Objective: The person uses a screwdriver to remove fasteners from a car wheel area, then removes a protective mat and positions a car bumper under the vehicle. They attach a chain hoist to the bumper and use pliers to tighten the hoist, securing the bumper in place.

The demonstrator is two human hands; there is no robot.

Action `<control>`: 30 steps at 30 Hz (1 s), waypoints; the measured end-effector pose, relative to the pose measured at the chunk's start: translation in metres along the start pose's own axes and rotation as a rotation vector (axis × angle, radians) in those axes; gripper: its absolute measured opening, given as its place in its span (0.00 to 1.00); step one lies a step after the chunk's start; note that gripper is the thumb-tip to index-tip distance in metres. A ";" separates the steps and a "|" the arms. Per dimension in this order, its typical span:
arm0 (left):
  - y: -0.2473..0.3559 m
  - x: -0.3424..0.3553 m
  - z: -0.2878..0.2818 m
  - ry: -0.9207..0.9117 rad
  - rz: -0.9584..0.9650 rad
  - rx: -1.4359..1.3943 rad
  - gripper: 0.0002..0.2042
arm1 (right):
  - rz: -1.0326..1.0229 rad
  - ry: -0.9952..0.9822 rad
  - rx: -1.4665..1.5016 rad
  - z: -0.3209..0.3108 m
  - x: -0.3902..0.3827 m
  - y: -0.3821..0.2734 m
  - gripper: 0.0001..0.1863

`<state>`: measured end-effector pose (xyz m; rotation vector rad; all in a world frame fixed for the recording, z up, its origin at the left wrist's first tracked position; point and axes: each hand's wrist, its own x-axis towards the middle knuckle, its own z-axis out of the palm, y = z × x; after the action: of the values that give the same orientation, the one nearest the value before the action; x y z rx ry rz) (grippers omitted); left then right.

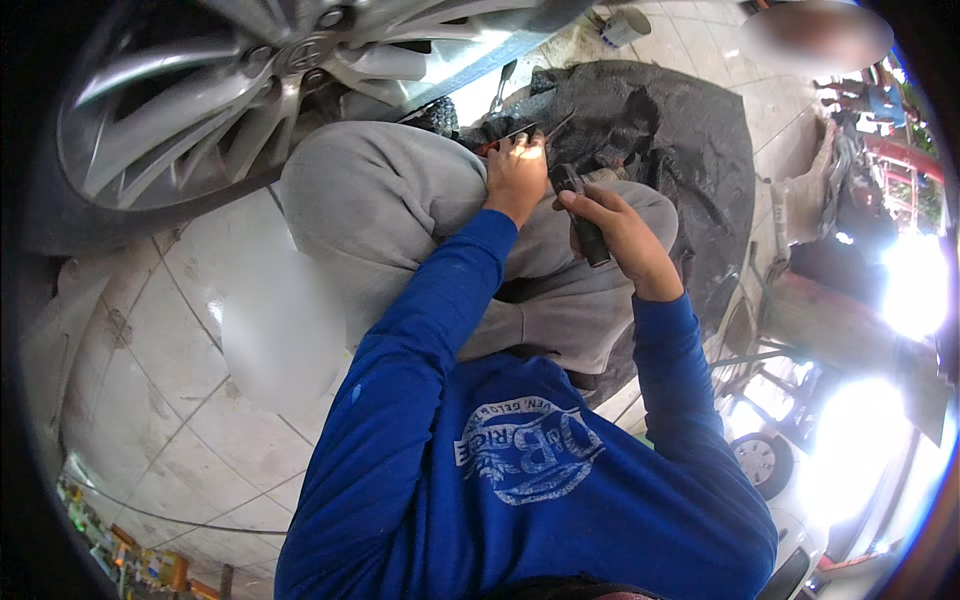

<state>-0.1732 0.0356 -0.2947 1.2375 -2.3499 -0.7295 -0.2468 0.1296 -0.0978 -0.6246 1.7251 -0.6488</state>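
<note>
Head view: seated on a tiled floor (215, 455) beside a spoked wheel (300, 58)

Pale, stained tiles spread through the room, darkest grime along the joints; strong glare washes out the right side, where another vehicle's wheel (762, 465) shows toward the rim. The nearer, silver spoked wheel fills the upper left; a dark, crumpled sheet (715, 170) covers the tiles to its right, its rounded right edge lying on bare floor, its near part running under the person's folded legs in grey trousers (370, 190). A small pale can (627, 27) stands on the tiles beyond the sheet's far edge; a shiny metal piece (501, 88) shows by that edge, nearer its left end.

The left hand (517, 172) is closed around a red-and-dark tool (489, 148) near the sheet's left edge, its exact kind hidden by the fingers; a bright patch of light falls on the knuckles; the right hand (625, 228), above the knee, grips a dark torch (588, 228), its head tilted toward the left hand.
</note>
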 end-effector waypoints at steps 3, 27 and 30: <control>-0.001 0.019 -0.006 -0.258 -0.062 0.025 0.17 | 0.015 0.043 0.110 -0.016 -0.003 0.011 0.22; 0.053 -0.015 -0.310 0.318 0.258 -1.133 0.23 | -1.076 0.201 0.047 0.013 -0.055 -0.235 0.29; 0.056 0.002 -0.338 0.406 0.432 -1.357 0.22 | -1.280 0.073 0.319 0.045 -0.033 -0.261 0.30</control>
<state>-0.0240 -0.0293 0.0068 0.2069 -1.1695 -1.3564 -0.1752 -0.0366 0.0987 -1.4696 1.0622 -1.7815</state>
